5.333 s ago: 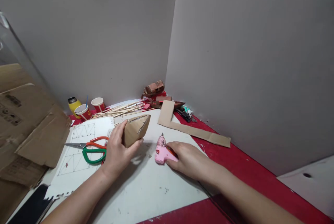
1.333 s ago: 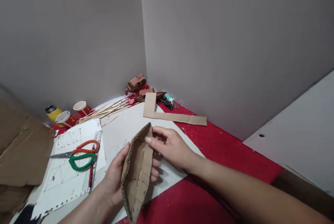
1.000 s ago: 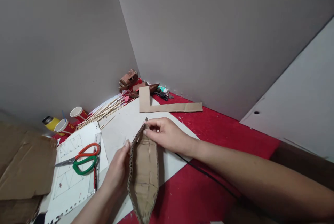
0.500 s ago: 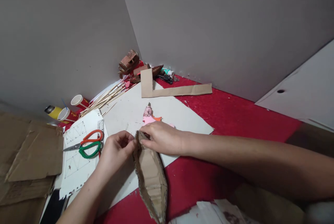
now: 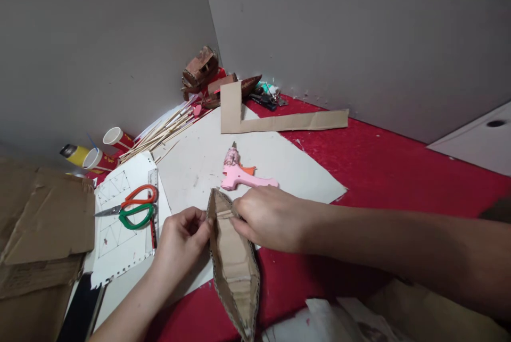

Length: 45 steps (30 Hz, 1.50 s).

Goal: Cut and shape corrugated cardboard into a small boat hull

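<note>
A boat-shaped cardboard hull [image 5: 233, 267] with corrugated edges lies lengthwise in front of me, its pointed end away from me. My left hand [image 5: 181, 238] pinches its left wall near that point. My right hand [image 5: 269, 218] grips the right wall, fingers curled over the rim into the hull. A pink hot-glue gun [image 5: 239, 174] lies on the white board [image 5: 199, 164] just beyond my right hand.
Orange-and-green scissors [image 5: 133, 208] and a ruler rest on a drawn paper sheet at left. Wooden sticks [image 5: 167, 132], paper cups [image 5: 107, 145], an L-shaped cardboard strip [image 5: 275, 118] and small models fill the far corner. Flat cardboard [image 5: 43, 225] lies at far left.
Half a second ago both hands pinched the hull's far tip; now the right hand has slid along the right wall toward me. The view has tilted down, showing more of the glue gun.
</note>
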Tool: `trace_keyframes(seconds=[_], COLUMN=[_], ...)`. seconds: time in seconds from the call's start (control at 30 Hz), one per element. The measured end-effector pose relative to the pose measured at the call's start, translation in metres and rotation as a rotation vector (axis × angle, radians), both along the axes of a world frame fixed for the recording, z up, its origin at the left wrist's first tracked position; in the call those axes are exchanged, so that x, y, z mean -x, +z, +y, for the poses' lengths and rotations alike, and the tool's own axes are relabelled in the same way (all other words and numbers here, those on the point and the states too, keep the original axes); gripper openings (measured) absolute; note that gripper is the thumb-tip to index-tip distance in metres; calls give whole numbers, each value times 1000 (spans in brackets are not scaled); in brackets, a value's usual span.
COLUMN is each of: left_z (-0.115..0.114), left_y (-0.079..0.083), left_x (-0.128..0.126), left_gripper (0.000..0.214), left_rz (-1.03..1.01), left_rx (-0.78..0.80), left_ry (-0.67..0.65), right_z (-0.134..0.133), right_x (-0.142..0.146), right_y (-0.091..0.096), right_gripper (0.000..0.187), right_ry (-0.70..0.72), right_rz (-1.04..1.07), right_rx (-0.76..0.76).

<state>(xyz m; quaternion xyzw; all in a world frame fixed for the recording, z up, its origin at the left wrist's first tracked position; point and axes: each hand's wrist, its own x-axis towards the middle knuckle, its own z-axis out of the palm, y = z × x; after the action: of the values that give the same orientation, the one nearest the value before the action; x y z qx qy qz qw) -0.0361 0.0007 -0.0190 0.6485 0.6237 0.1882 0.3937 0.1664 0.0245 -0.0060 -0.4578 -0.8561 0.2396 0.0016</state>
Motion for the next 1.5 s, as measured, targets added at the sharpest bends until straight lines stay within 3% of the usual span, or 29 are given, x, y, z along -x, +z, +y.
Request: trace_keyframes(seconds=[0.37, 0.8, 1.13, 1.5], left_z=[-1, -1, 3, 6], left_y=[-3, -6, 15, 2], left_x=[-5, -7, -2, 1], left_gripper=[26, 28, 38, 36], left_rz=[34, 28, -28, -60], left_rx=[-66, -60, 92, 67], left_ry=[-5, 6, 59, 39], right_z=[6, 9, 6, 4], right_x=[10, 11, 6, 11], right_y=[-21, -18, -24, -39], right_gripper=[21, 23, 21, 19], right_ry=[-96, -77, -59, -15], right_rz=[81, 44, 97, 153], right_rx=[24, 76, 46, -127])
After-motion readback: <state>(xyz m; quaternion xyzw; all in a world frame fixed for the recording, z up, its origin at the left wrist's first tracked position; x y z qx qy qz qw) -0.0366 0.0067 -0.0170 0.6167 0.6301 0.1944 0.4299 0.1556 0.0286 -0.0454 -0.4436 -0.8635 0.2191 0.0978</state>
